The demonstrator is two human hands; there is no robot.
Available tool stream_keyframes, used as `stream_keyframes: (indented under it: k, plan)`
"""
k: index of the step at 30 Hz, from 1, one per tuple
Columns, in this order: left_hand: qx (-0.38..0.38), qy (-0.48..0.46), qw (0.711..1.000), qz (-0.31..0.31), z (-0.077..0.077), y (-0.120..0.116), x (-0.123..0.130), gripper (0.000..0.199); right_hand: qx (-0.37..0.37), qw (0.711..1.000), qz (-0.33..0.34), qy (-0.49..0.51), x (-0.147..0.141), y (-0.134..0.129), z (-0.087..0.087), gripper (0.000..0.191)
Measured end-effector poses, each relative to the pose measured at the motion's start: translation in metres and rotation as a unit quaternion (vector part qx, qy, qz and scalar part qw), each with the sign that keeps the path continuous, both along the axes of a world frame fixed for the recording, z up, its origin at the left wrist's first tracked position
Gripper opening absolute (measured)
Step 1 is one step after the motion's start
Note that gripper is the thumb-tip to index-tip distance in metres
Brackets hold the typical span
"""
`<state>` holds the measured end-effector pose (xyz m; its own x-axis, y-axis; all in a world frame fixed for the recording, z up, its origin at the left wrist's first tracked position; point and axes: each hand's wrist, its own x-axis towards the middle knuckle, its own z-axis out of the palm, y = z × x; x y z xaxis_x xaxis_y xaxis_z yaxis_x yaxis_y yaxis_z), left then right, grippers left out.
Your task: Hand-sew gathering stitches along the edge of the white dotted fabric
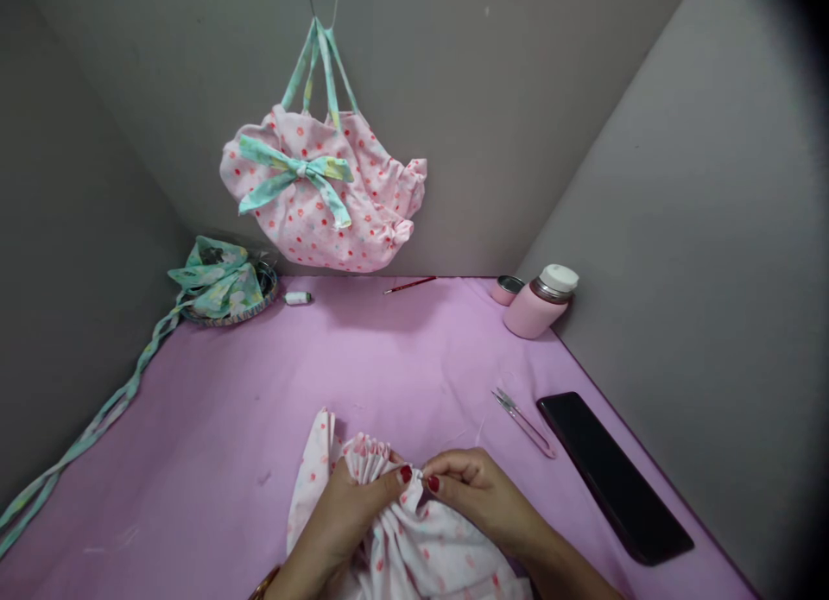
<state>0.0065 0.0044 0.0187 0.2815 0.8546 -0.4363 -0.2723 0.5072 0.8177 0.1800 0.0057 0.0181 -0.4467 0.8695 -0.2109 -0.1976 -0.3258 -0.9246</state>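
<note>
A pale pink cloth piece with red dots lies bunched at the table's near edge, its upper border gathered into tight pleats. My left hand is closed on the gathered edge, thumb on top. Opposite it, the thumb and forefinger of my right hand pinch together right at the same edge. Something tiny and light shows between the fingertips, too small to name. Fine thread strands seem to lie just beyond my right hand. Thread snips rest on the table to its right.
A dotted bag-like cloth item with a green bow hangs at the back. On the pink table are a basket with green fabric, a thread spool, a red pencil, a jar, a small tin and a black phone-like slab.
</note>
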Motion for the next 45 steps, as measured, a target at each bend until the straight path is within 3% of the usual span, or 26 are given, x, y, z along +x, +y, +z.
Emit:
stream_keyframes:
  k: [13, 20, 27, 37, 45]
  plan:
    - [0.085, 0.142, 0.986, -0.010, 0.012, 0.000, 0.000, 0.010, 0.001, 1.000, -0.007, -0.030, 0.002, 0.000, 0.004, 0.019]
    - [0.180, 0.242, 0.954, -0.002, 0.006, -0.005, 0.002, 0.012, 0.034, 0.993, -0.025, -0.108, 0.001, -0.001, 0.001, 0.017]
    - [0.246, 0.249, 0.936, -0.023, 0.004, -0.008, 0.000, 0.013, 0.082, 0.979, -0.034, -0.182, -0.002, -0.006, -0.001, 0.018]
    - [0.131, 0.227, 0.965, 0.008, 0.004, -0.002, 0.004, 0.017, 0.111, 0.976, -0.049, -0.181, -0.003, -0.005, 0.005, 0.018]
    - [0.075, 0.143, 0.987, 0.028, -0.001, -0.001, 0.002, 0.015, 0.101, 0.982, -0.037, -0.154, -0.002, -0.003, 0.004, 0.017]
